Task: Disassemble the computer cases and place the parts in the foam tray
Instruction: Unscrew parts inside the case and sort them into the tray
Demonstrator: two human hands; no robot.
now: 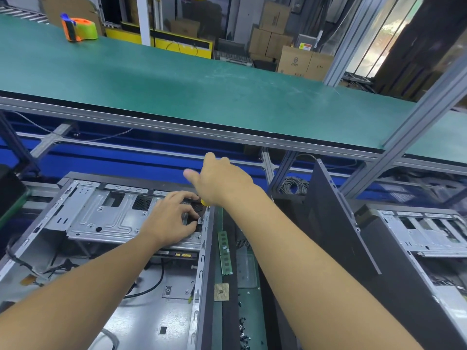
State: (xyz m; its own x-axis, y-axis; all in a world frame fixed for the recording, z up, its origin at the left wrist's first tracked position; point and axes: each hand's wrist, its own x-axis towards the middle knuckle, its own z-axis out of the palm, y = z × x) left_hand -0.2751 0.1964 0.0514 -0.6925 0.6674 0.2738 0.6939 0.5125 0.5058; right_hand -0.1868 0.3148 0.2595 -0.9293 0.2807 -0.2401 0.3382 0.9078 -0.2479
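Green bench [177, 79], left hand [168, 221] pinching black part [196, 210]

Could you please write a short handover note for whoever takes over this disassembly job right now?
Left hand: pinches a small black part at the grey metal drive bracket inside the open grey computer case.
Right hand: over the same spot, apparently gripping a yellow-handled tool that is mostly hidden.
Done: a green memory stick and a square gold-coloured processor chip lie on the dark foam tray right of the case, with small dark screws nearby.
Left: free the black part and strip the cables and remaining parts. A second open case waits at the right.
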